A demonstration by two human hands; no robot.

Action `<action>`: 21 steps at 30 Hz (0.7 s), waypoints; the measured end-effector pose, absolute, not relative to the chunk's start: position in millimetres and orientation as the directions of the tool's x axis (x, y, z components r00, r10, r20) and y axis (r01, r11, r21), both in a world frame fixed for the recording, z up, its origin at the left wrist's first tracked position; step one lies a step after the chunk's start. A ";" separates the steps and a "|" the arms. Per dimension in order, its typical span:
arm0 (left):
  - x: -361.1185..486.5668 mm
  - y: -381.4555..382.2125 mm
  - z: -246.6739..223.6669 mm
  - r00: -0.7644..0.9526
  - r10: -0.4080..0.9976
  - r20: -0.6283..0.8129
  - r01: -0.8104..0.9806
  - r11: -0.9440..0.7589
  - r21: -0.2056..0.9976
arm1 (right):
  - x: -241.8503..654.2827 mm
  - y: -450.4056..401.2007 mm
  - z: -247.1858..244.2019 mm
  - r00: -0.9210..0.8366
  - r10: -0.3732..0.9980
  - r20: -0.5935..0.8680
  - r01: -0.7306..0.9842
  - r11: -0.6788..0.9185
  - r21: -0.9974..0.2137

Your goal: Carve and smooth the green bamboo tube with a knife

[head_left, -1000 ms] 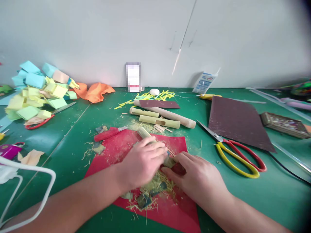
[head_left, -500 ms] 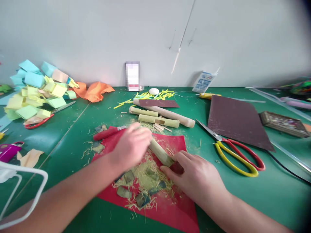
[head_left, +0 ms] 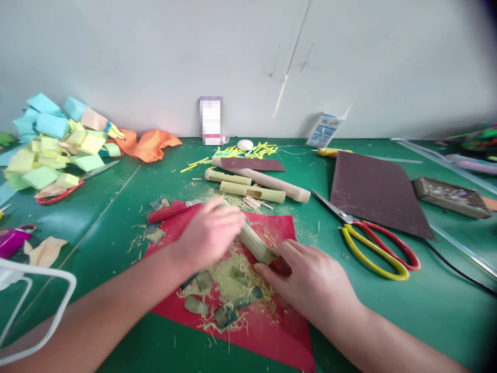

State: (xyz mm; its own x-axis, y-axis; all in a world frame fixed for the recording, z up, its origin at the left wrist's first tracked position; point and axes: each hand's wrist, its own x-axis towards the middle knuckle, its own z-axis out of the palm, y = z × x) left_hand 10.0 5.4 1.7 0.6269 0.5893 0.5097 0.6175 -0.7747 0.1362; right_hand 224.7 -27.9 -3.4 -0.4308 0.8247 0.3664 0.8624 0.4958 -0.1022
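Note:
A pale green bamboo tube (head_left: 256, 243) slants over the red sheet (head_left: 277, 326). My right hand (head_left: 314, 274) grips its near end, thumb and fingers wrapped around it. Across the far end lies my left hand (head_left: 212, 233), blurred, its fingers curled over the tube. A small dark edge shows beside those fingers; what they hold there is hidden. Several worn sandpaper scraps (head_left: 196, 304), fine shavings and pale dust (head_left: 235, 280) cover the sheet below. A red-handled knife (head_left: 166, 212) rests just left of my left hand.
Behind are cut bamboo pieces (head_left: 252, 191), a longer rod (head_left: 272, 181) and yellow strips (head_left: 264, 151). To the right lie large scissors (head_left: 373, 243), a brown sandpaper sheet (head_left: 376, 191) and a narrow tray (head_left: 452, 197). Folded papers (head_left: 54, 140) pile at left; a white frame (head_left: 70, 290) stands nearer.
Both hands stay on the bamboo tube, in nearly the same place. My left hand is smeared by motion in both frames. The whole view has shifted slightly.

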 end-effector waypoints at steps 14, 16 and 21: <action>6.1 9.8 0.5 0.600 0.591 0.540 0.649 -0.754 0.104 | 224.0 -27.6 -5.0 -0.440 0.814 0.379 0.855 0.509 -0.099; 8.2 7.8 1.0 0.676 0.532 0.510 0.556 -0.822 0.122 | 223.8 -28.1 -4.6 -0.443 0.807 0.392 0.852 0.515 -0.097; 6.5 9.1 2.9 0.547 0.618 0.565 0.703 -0.705 0.091 | 222.8 -29.0 -2.8 -0.435 0.818 0.376 0.863 0.499 -0.086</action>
